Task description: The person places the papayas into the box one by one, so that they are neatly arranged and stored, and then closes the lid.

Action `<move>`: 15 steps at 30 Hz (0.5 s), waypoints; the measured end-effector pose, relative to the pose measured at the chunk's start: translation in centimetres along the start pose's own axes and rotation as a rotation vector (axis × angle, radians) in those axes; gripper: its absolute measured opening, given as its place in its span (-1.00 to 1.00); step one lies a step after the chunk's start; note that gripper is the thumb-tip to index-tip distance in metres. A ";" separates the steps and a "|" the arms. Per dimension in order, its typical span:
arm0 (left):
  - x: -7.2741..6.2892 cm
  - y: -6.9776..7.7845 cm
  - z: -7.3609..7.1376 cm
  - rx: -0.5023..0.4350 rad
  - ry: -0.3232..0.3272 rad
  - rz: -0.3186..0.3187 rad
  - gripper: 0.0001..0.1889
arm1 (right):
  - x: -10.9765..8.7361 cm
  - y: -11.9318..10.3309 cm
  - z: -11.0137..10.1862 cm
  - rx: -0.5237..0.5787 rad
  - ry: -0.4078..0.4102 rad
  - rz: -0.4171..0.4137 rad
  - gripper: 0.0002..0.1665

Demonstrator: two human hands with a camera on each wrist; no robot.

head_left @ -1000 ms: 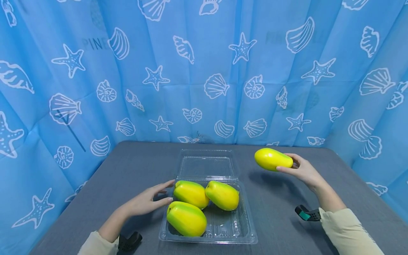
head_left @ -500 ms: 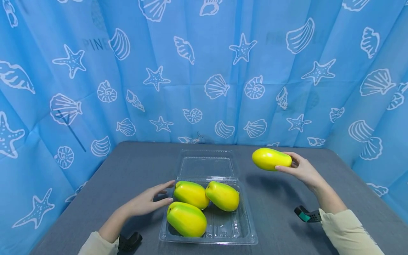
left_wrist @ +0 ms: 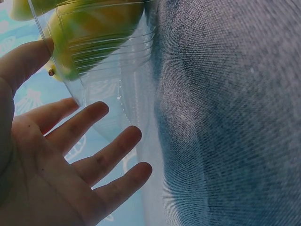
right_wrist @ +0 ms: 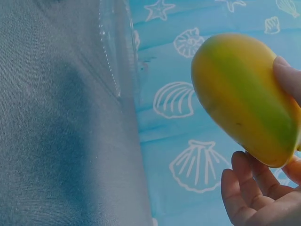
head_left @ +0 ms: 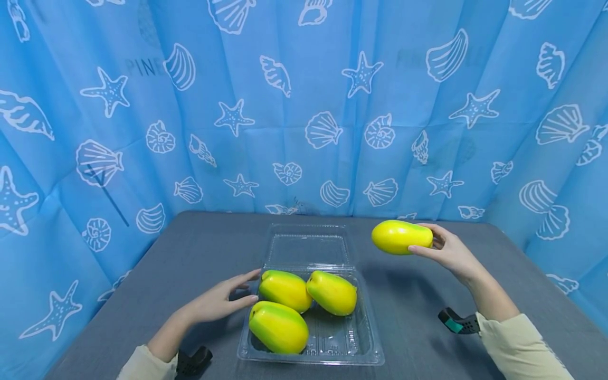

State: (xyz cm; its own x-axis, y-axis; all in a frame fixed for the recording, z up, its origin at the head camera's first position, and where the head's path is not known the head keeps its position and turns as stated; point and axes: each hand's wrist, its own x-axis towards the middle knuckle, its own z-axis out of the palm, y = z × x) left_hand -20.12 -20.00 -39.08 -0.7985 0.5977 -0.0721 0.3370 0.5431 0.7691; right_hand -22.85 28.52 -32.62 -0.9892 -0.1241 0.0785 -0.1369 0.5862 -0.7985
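Observation:
My right hand [head_left: 453, 257] holds a yellow-green papaya [head_left: 399, 237] by its narrower end, thumb on one side and fingers on the other. The fruit is raised over the right side of the table, its shadow below. In the right wrist view the held papaya [right_wrist: 244, 96] shows a green stripe along its length. My left hand [head_left: 216, 301] is at the left rim of a clear plastic clamshell box [head_left: 372, 338], fingers spread and relaxed. Three papayas lie in the box: one at back left [head_left: 285, 291], one at back right [head_left: 332, 293], one at front left [head_left: 278, 327].
The box's clear lid [head_left: 307, 248] is folded back flat behind it on the grey cloth-covered table [head_left: 204, 237]. A blue curtain [head_left: 304, 95] with white shells and starfish hangs along the table's far edge. Black wrist straps [head_left: 458, 322] stick out under both forearms.
My right hand has moved slightly left with the papaya, towards the side of the box. The left hand and the papayas in the box stay in place.

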 end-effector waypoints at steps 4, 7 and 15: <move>0.0 0.0 0.0 -0.004 -0.005 0.000 -0.35 | -0.2 -0.4 0.1 0.006 -0.001 -0.017 -0.23; 0.0 0.0 0.0 -0.007 -0.007 0.001 -0.35 | -0.2 -0.5 0.1 0.012 -0.002 -0.027 -0.23; 0.0 0.1 0.0 0.000 0.000 0.000 -0.35 | -0.4 -0.8 0.1 0.015 -0.003 -0.046 -0.25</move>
State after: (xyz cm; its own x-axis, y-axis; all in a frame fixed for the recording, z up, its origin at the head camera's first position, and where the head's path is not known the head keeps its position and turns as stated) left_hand -20.10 -20.00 -39.03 -0.7981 0.5982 -0.0720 0.3372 0.5425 0.7694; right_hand -22.39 28.03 -32.10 -0.9816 -0.1531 0.1140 -0.1818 0.5679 -0.8028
